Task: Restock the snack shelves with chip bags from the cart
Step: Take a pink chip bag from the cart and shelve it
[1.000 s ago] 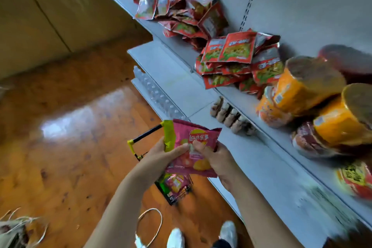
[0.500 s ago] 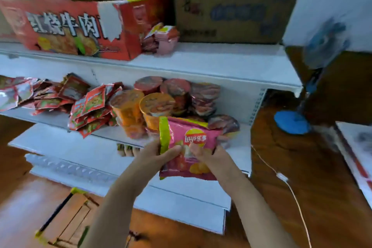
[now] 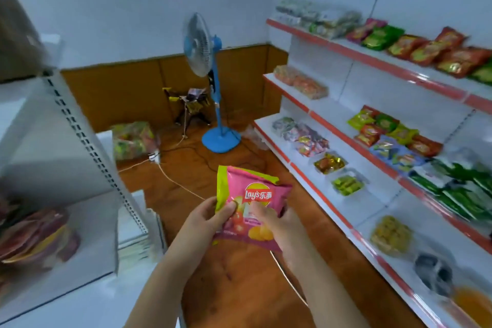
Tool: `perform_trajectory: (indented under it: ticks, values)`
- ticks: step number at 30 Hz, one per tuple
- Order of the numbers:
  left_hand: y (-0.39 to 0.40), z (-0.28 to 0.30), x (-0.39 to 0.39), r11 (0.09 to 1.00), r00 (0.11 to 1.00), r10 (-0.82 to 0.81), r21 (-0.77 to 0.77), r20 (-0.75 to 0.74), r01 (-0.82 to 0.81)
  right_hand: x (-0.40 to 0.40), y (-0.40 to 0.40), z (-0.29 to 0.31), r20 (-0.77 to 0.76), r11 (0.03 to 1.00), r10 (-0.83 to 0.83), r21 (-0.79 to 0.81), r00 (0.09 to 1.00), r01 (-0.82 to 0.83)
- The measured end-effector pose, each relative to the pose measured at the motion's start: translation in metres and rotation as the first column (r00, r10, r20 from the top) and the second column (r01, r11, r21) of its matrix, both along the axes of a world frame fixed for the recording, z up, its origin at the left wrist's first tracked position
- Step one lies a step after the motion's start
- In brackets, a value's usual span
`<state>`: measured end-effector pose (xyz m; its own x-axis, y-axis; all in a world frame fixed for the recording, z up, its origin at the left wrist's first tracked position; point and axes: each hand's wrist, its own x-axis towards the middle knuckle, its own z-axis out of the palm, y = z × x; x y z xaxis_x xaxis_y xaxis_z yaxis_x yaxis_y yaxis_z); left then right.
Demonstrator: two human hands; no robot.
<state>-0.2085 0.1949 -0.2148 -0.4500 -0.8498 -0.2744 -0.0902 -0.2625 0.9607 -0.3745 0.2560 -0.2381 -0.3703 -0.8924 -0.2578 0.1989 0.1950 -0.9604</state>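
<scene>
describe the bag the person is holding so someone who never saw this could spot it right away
Start at the wooden floor of the aisle between the white shelf units, with the blue standing fan at its far end. In front of it, both hands, left hand and right hand, hold up one chip bag. It is the only pink bag with a lime-green edge, and it is off the shelves.
</scene>
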Motion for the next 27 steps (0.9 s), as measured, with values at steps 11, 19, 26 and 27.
perform_trajectory:
  ticks: [11, 19, 26, 27]
  values:
    - [-0.141, -0.031, -0.206, 0.933, 0.933, -0.359, 0.005, 0.001, 0.359, -0.162, -0.094, -0.025, -0.127, 0.946, -0.321, 0.007, 0.939, 0.324]
    - [-0.261, -0.016, -0.351, 0.829, 0.830, -0.558, -0.051, -0.019, 0.556, -0.282, -0.190, -0.025, -0.049, 0.883, -0.468, 0.010, 0.882, 0.469]
    - [-0.329, -0.049, -0.483, 0.744, 0.744, -0.668, -0.011, 0.011, 0.668, -0.397, -0.239, -0.047, -0.032, 0.815, -0.576, 0.049, 0.817, 0.577]
    - [-0.340, -0.058, -0.505, 0.747, 0.747, -0.664, -0.004, 0.023, 0.665, -0.416, -0.249, -0.053, -0.013, 0.811, -0.584, 0.047, 0.812, 0.583]
